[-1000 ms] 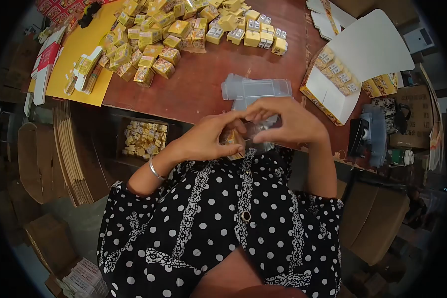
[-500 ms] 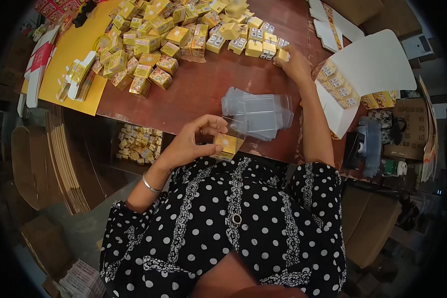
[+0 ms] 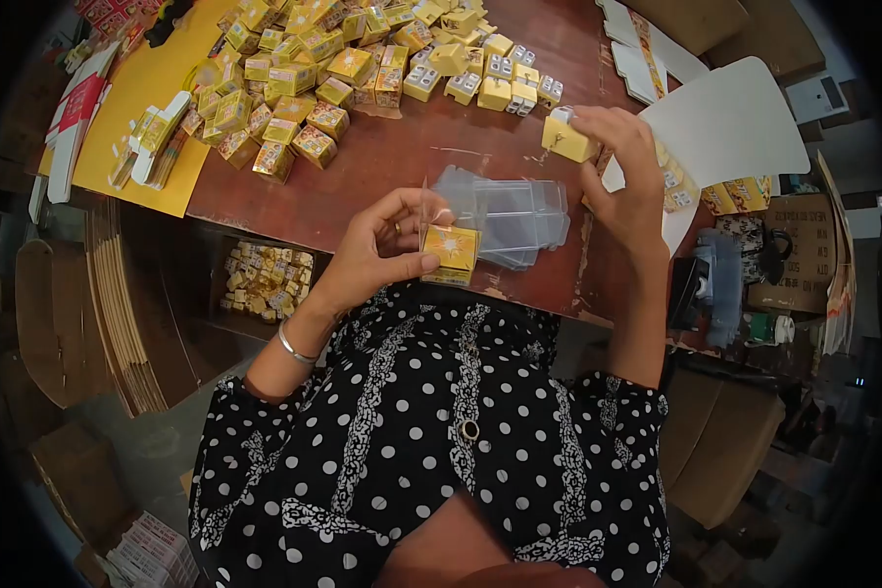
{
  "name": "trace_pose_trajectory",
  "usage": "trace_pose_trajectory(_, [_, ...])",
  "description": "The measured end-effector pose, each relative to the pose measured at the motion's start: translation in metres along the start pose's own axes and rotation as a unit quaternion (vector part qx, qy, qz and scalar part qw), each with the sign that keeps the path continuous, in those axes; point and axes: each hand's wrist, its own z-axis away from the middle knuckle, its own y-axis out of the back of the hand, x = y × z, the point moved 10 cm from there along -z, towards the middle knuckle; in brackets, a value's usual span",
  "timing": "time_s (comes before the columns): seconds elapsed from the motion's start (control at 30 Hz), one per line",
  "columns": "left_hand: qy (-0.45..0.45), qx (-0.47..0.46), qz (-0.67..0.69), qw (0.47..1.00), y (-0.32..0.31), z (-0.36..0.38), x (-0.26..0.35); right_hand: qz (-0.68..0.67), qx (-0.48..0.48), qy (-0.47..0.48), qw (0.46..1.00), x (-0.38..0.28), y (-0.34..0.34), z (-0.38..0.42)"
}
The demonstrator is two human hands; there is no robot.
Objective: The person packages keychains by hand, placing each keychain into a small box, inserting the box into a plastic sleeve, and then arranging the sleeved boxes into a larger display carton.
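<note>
My left hand [image 3: 382, 240] grips a small yellow box [image 3: 451, 251] with a sunburst print, close to my body at the table's front edge. Clear plastic shows around or beside that box. My right hand [image 3: 625, 167] holds a pale yellow block-like toy [image 3: 568, 137] with a grey-white end, lifted over the table. Between my hands lies a stack of flat clear plastic sleeves [image 3: 519, 220]. More of the yellow toys [image 3: 495, 93] with grey-white ends stand in a cluster at the back, beside a heap of printed yellow boxes [image 3: 304, 78].
To the right, an open white carton [image 3: 740, 127] holds a row of the toys, partly behind my right hand. Folded printed cartons [image 3: 152, 147] lie on a yellow sheet [image 3: 181, 186] at left. Below the table edge is a bin of small pieces [image 3: 265, 279].
My right hand has come back toward me from the toy cluster, carrying one yellow toy. My left hand still holds the yellow box, which has turned slightly and shows more of its printed face.
</note>
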Motion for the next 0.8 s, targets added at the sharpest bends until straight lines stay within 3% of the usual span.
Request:
trace_pose_trajectory(0.13, [-0.012,-0.001,-0.003,1.0,-0.016,0.001,0.011,-0.017,0.049,0.015,0.999,-0.028,0.032,0.005])
trace_pose_trajectory(0.23, [-0.051,0.024,-0.035,0.998,-0.024,0.003,0.021,-0.053,0.049,-0.026,0.997,-0.038,0.039,0.012])
trace_pose_trajectory(0.3, [-0.045,0.079,-0.086,0.992,-0.02,0.005,0.023,-0.273,0.067,-0.173,0.944,-0.021,0.031,0.021])
trace_pose_trajectory(0.33, [-0.045,0.078,-0.087,0.992,-0.022,0.006,0.023,-0.273,0.068,-0.172,0.944,-0.024,0.032,0.024])
trace_pose_trajectory(0.4, [-0.056,0.099,-0.152,0.982,-0.021,0.007,0.027,-0.406,0.055,-0.22,0.885,-0.021,0.017,0.033])
trace_pose_trajectory(0.43, [-0.056,0.1,-0.153,0.982,-0.023,0.008,0.028,-0.407,0.055,-0.22,0.885,-0.023,0.015,0.036])
trace_pose_trajectory(0.5, [-0.045,0.1,-0.171,0.979,-0.027,0.01,0.027,-0.505,0.069,-0.23,0.829,-0.025,0.005,0.041])
trace_pose_trajectory(0.63, [-0.03,0.083,-0.194,0.977,-0.032,0.01,0.02,-0.544,0.067,-0.248,0.799,-0.032,-0.008,0.043])
trace_pose_trajectory(0.8, [-0.004,0.065,-0.147,0.987,-0.039,0.011,0.016,-0.488,0.042,-0.28,0.825,-0.036,-0.02,0.046])
